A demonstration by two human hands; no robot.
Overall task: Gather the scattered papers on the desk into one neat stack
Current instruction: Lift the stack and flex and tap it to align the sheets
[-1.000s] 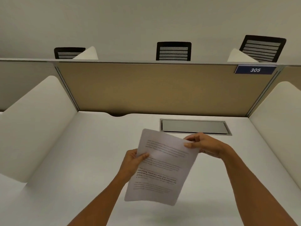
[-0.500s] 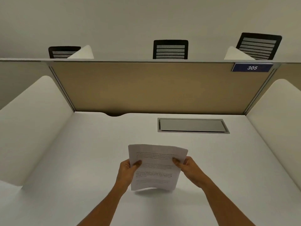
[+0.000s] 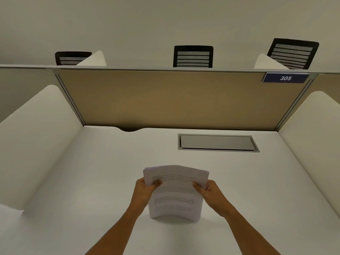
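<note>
Papers (image 3: 175, 192) stand upright between the two hands, with the lower edge resting on the white tabletop (image 3: 92, 181) and the printed side turned to the person. The left hand (image 3: 145, 189) grips the left edge, thumb on the front and fingers behind; the right hand (image 3: 209, 192) grips the right edge in the same manner. The sheets bow a little outward in the middle, and at the upper left corner several edges show unevenly, so the stack is not yet fully squared. I judge the bundle is light, thin and floppy: it bends easily, and single sheets can slide against each other if the grip loosens. Holding at both side edges near the upper half, as now, seems the good place, because the bottom edge is then free to tap on the tabletop. Beyond the hands a grey cable flap (image 3: 218, 143) is set in the tabletop, well apart from the papers.
</note>
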